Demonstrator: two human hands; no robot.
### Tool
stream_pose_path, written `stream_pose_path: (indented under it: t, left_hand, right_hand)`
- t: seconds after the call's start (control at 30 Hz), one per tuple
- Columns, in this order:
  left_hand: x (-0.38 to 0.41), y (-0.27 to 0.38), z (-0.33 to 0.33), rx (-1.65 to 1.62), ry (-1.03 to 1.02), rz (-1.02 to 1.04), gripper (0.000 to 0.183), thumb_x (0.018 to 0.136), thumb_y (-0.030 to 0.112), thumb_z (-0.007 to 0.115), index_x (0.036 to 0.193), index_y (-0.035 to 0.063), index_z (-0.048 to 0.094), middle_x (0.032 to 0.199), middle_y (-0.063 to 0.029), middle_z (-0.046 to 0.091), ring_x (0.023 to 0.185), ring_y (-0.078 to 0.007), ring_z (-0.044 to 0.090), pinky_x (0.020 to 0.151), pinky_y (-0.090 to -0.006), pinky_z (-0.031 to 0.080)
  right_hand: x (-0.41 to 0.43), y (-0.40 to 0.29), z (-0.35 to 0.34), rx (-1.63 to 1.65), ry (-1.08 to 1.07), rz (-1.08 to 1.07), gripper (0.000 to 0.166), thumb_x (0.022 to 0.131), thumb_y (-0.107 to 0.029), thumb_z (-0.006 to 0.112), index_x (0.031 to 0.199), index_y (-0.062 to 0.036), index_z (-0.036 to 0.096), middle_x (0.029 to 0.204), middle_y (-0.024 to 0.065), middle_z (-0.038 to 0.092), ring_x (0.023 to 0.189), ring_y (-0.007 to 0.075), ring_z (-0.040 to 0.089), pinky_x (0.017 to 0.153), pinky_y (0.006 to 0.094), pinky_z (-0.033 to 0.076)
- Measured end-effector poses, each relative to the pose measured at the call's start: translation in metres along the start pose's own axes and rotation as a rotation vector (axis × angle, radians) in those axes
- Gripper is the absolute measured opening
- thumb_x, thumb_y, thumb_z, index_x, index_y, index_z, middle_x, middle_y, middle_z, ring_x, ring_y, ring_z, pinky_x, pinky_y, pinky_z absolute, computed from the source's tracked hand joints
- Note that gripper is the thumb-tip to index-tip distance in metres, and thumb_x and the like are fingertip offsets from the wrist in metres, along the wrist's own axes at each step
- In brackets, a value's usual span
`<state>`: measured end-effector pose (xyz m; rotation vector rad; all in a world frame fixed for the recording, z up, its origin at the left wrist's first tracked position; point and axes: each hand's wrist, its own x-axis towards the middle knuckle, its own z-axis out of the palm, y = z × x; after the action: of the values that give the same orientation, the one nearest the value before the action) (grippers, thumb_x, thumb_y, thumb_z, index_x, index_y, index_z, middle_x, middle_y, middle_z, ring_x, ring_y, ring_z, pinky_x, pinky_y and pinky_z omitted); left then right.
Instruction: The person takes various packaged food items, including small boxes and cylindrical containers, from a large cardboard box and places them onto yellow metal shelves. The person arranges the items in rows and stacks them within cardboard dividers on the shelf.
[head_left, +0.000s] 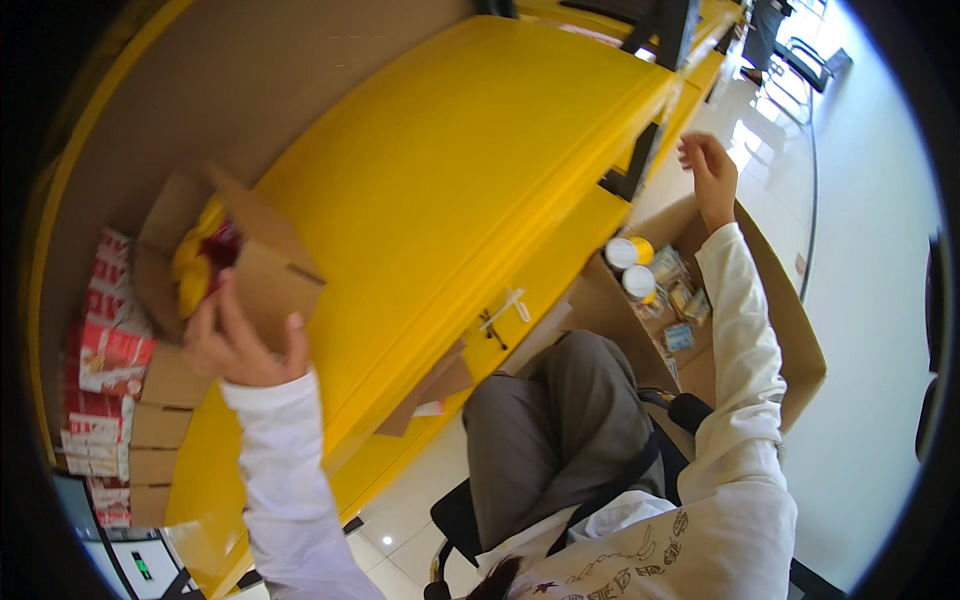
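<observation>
My left hand (251, 337) is at a small open cardboard box (281, 281) on the yellow table (450, 172). Its fingers are spread, with the fingertips at the box's opening beside a dark red item (223, 244); whether they touch it is too blurred to tell. A yellow item (193, 259) lies next to the red one in the box. Over the far edge of a large open carton (780, 322), my right hand (707, 180) is raised in the air. Its fingers are curled, and nothing shows in them.
Several small boxes with red and white printing (112, 360) stand in a row along the table's left side. The large carton holds white-lidded tubs (639, 283) and small packets (679, 337). Cardboard pieces (439, 382) lie on a shelf under the tabletop. A person's leg (761, 37) shows far off.
</observation>
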<state>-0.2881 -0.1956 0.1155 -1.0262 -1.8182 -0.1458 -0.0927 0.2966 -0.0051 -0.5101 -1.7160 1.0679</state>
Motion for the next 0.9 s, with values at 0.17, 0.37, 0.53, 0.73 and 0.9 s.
stream_pose_path:
  t: [0.17, 0.37, 0.53, 0.73, 0.9]
  left_hand:
    - [0.002, 0.005, 0.023, 0.129, 0.050, 0.022, 0.061, 0.078, 0.040, 0.056, 0.123, 0.0010, 0.048, 0.113, -0.0152, 0.045, 0.101, -0.0319, 0.042, 0.085, -0.0451, 0.035]
    - [-0.012, -0.004, 0.025, 0.252, 0.106, 0.023, 0.059, 0.080, 0.042, 0.054, 0.124, 0.0027, 0.048, 0.114, -0.0151, 0.042, 0.104, -0.0309, 0.041, 0.088, -0.0446, 0.035]
    - [-0.011, -0.002, 0.028, 0.257, 0.107, 0.011, 0.059, 0.081, 0.042, 0.054, 0.123, 0.0017, 0.048, 0.113, -0.0154, 0.043, 0.105, -0.0315, 0.040, 0.089, -0.0444, 0.035]
    - [-0.007, -0.001, 0.030, 0.290, 0.156, 0.048, 0.057, 0.080, 0.039, 0.054, 0.121, 0.0002, 0.049, 0.107, -0.0171, 0.047, 0.093, -0.0335, 0.048, 0.082, -0.0461, 0.038]
    - [0.000, -0.001, 0.022, 0.167, 0.103, 0.038, 0.056, 0.079, 0.040, 0.053, 0.119, 0.0011, 0.050, 0.100, -0.0165, 0.052, 0.090, -0.0336, 0.050, 0.077, -0.0452, 0.039]
  right_hand:
    - [-0.056, 0.229, -0.107, -0.609, -0.178, 0.356, 0.049, 0.071, -0.002, 0.062, 0.119, -0.0095, 0.053, 0.107, 0.0139, 0.060, 0.097, 0.0217, 0.057, 0.084, 0.0304, 0.045]
    - [-0.111, 0.258, -0.039, -0.848, -0.859, 0.269, 0.091, 0.053, 0.000, 0.075, 0.132, -0.0268, 0.037, 0.138, 0.0177, 0.034, 0.126, 0.0412, 0.032, 0.102, 0.0446, 0.035]
    - [-0.130, 0.270, -0.022, -0.686, -0.686, 0.291, 0.084, 0.057, -0.013, 0.081, 0.128, -0.0239, 0.038, 0.128, 0.0140, 0.044, 0.117, 0.0360, 0.045, 0.092, 0.0411, 0.043]
    - [-0.123, 0.282, -0.041, -0.440, -0.191, 0.433, 0.065, 0.054, 0.000, 0.081, 0.110, -0.0140, 0.051, 0.106, 0.0128, 0.058, 0.099, 0.0292, 0.056, 0.084, 0.0353, 0.048]
    - [-0.061, 0.183, -0.087, 0.090, -0.266, 0.372, 0.056, 0.068, -0.001, 0.077, 0.115, -0.0101, 0.048, 0.105, 0.0033, 0.055, 0.096, 0.0158, 0.053, 0.082, 0.0258, 0.047]
